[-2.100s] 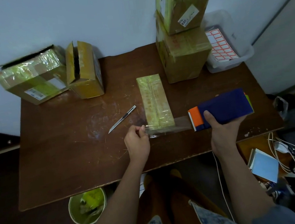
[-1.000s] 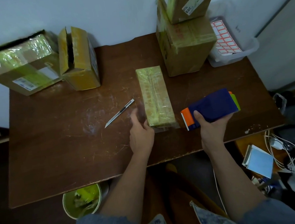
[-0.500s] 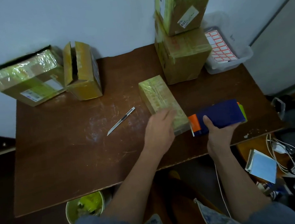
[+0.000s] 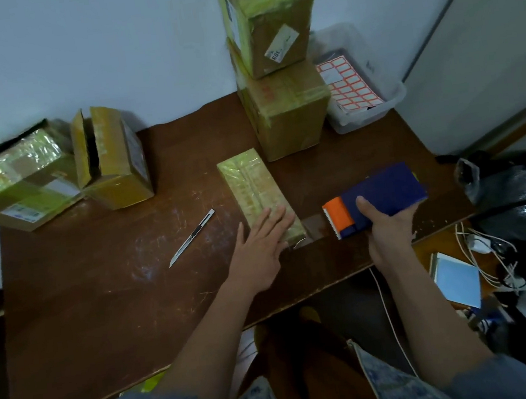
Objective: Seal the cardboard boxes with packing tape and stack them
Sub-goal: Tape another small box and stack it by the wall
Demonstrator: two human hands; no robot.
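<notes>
While the long flat box (image 4: 256,193) is lying mid-table as the landmark, everything else is sitting around it: the brown table (image 4: 104,315) is carrying it all, scratched and bare toward the near-left corner. Behind and just right of the flat box, two taped boxes (image 4: 277,76) are standing stacked against the wall, likely finished ones parked out of the way. Far left of it, a big taped box (image 4: 14,181) is leaning by the wall, touching an open-topped box (image 4: 109,157) that probably is waiting for sealing. Right of the stack, a clear tub (image 4: 373,111) is holding label sheets. Right of the flat box, the right hand (image 4: 386,231) is wrapping fingers and thumb round the blue-and-orange tape dispenser (image 4: 376,201), holding it low with the toothed end facing the box, seemingly so the strip stays taut. A short run of clear tape (image 4: 312,226) is bridging dispenser and the box's near end. On that near end, the left hand (image 4: 260,242) is pressing flat, fingers spread and straight, apparently smoothing tape down and pinning the box against the pull. Left of the flat box, well apart, a slim utility knife (image 4: 192,237) is lying unused, within reach for cutting.
</notes>
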